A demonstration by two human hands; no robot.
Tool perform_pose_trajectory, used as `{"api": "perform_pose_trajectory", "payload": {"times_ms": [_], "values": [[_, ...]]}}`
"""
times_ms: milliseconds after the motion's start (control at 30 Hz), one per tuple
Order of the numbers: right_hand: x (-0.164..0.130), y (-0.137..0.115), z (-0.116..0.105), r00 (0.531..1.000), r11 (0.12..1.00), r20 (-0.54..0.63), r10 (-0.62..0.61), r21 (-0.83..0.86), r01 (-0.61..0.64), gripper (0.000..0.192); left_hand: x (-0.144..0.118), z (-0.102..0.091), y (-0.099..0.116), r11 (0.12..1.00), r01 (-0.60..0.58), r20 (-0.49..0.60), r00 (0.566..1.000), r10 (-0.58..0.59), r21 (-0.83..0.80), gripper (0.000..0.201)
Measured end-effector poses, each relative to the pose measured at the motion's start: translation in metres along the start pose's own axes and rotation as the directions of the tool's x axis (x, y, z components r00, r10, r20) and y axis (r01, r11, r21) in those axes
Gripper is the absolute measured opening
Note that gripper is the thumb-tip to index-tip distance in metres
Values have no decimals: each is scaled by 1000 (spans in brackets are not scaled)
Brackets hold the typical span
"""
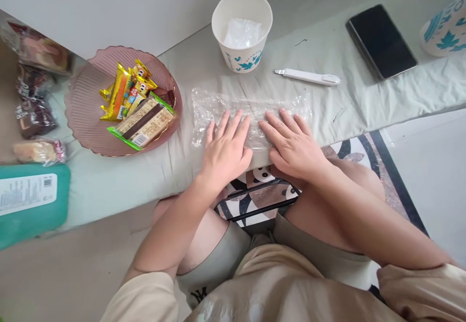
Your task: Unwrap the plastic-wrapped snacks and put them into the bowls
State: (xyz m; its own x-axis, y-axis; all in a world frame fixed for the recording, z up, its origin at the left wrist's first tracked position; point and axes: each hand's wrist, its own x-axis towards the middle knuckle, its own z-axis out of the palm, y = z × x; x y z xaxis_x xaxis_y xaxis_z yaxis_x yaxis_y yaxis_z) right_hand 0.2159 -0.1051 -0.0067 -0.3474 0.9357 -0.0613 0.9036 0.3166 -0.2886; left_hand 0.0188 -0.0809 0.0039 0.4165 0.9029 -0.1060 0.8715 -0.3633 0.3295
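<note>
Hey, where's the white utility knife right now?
In the head view, the white utility knife lies on the pale cloth, right of the paper cup and left of the black phone, just beyond the clear plastic wrapper.

An "NY" monogram is seen on the hem of the shorts (201,294). A white label with a QR code is carried by the teal pack (27,193), print too small to be read. Snack wrappers on the pink plate (87,113) are printed, lettering blurred, nothing legible
</note>
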Motion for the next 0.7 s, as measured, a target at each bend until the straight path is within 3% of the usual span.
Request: {"api": "perform_pose_trajectory", "payload": {"times_ms": [267,467,600,700], "values": [[-5,6,5,1000,999,-12,23,-23,-23,65,11,4,-35,990,132,-61,989,-135,-47,68],[-23,-8,-10,991,995,-93,99,7,-99,51,19,11,-46,988,133,-330,931,-153,-82,58],[-14,1,-39,966,982,-211,146,146,-117,33,21,8,-44,992,114,-264,956,-125,-57,65],[16,11,-49,948,948,-187,257,239,-210,43,22,4,-43,999,20,-192,981,-28,-48,66]]}}
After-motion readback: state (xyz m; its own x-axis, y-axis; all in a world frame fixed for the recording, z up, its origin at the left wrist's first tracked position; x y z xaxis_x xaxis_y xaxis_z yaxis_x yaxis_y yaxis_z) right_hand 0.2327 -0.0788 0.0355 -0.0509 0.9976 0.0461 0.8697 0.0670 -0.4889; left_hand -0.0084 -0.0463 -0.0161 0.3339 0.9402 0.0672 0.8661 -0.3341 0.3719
